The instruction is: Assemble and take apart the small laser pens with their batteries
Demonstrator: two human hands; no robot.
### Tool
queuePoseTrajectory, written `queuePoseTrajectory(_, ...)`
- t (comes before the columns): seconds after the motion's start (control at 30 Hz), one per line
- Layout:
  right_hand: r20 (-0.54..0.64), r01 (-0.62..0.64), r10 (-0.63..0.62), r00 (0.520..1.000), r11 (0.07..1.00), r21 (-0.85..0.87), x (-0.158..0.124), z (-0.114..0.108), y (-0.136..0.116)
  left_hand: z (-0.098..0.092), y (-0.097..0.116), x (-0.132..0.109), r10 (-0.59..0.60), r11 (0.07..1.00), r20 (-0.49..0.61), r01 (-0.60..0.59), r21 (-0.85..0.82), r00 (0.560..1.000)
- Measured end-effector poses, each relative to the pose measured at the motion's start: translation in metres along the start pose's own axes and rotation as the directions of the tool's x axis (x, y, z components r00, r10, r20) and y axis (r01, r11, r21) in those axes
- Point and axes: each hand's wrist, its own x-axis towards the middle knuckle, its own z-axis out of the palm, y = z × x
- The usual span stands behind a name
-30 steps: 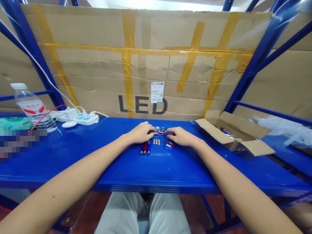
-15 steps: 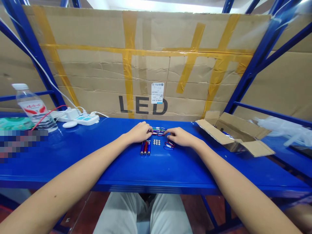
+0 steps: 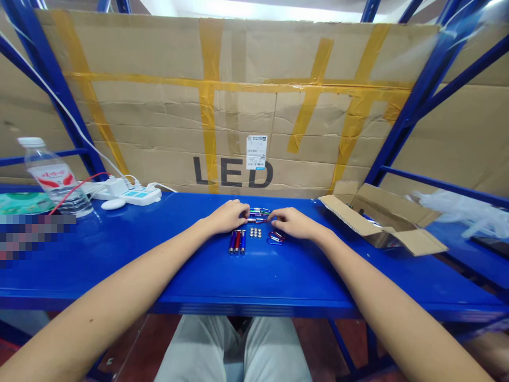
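Observation:
My left hand (image 3: pixel 231 216) is closed, its curled fingertips at the left end of a red mini flashlight (image 3: pixel 252 219) with a carabiner clip. My right hand (image 3: pixel 293 223) has its fingers bent in at the clip end of the same flashlight. Just behind, several more clip flashlights (image 3: pixel 260 211) in blue, green and other colours lie side by side. Nearer me, small silver button cells (image 3: pixel 255 232) sit in tidy rows. Left of these stand out three tubes (image 3: pixel 237 242), blue, red and blue, laid parallel. Loose carabiner clips (image 3: pixel 275 239) rest below my right hand, partly covered.
An open cardboard box (image 3: pixel 377 212) with metallic parts inside is at the right. A white power strip (image 3: pixel 141 195), cables and a water bottle (image 3: pixel 55 178) stand at the left. A large cardboard sheet (image 3: pixel 167 127) closes off the back of the blue table (image 3: pixel 254 281).

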Motion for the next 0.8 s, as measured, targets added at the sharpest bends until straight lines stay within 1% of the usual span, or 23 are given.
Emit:
queuePoseTrajectory(0.1, -0.051, 0.011, -0.009, 0.999, 0.999, 0.038, 0.000, 0.001, 0.000, -0.002, 0.004, -0.001, 0.079, 0.996, -0.086, -0.082, -0.039, 0.993)
queuePoseTrajectory(0.2, -0.110, 0.026, -0.014, 0.994, 0.994, 0.107, 0.001, 0.001, 0.000, -0.005, 0.013, -0.002, 0.152, 0.983, -0.170, -0.168, -0.080, 0.974)
queuePoseTrajectory(0.27, -0.148, 0.072, -0.047, 0.988, 0.984, 0.165, 0.002, 0.002, -0.001, -0.005, 0.020, -0.003, 0.218, 0.966, -0.206, -0.241, -0.094, 0.954)
queuePoseTrajectory(0.33, -0.163, 0.129, -0.093, 0.982, 0.965, 0.229, 0.003, 0.002, -0.002, -0.005, 0.026, -0.004, 0.268, 0.951, -0.225, -0.294, -0.090, 0.937)
queuePoseTrajectory(0.43, -0.134, 0.165, -0.125, 0.983, 0.926, 0.341, 0.004, 0.003, -0.006, -0.004, 0.035, -0.005, 0.289, 0.946, -0.230, -0.314, -0.077, 0.929)
queuePoseTrajectory(0.5, -0.112, 0.139, -0.101, 0.989, 0.901, 0.410, 0.002, 0.005, -0.009, -0.004, 0.040, -0.007, 0.289, 0.950, -0.223, -0.307, -0.053, 0.931)
queuePoseTrajectory(0.57, -0.084, 0.095, -0.065, 0.994, 0.891, 0.444, 0.000, 0.006, -0.012, -0.003, 0.043, -0.008, 0.284, 0.957, -0.201, -0.291, -0.006, 0.938)
queuePoseTrajectory(0.6, -0.077, 0.082, -0.054, 0.996, 0.898, 0.431, -0.001, 0.007, -0.014, -0.003, 0.044, -0.008, 0.276, 0.961, -0.185, -0.276, 0.023, 0.943)
queuePoseTrajectory(0.67, -0.092, 0.090, -0.062, 0.994, 0.934, 0.345, -0.002, 0.008, -0.018, -0.003, 0.045, -0.009, 0.244, 0.969, -0.156, -0.235, 0.075, 0.957)
queuePoseTrajectory(0.73, -0.148, 0.136, -0.105, 0.983, 0.967, 0.215, -0.002, 0.009, -0.021, -0.003, 0.045, -0.009, 0.201, 0.977, -0.140, -0.188, 0.105, 0.970)
queuePoseTrajectory(0.8, -0.201, 0.179, -0.154, 0.967, 0.977, 0.113, -0.001, 0.010, -0.022, -0.002, 0.044, -0.009, 0.170, 0.981, -0.134, -0.155, 0.116, 0.976)
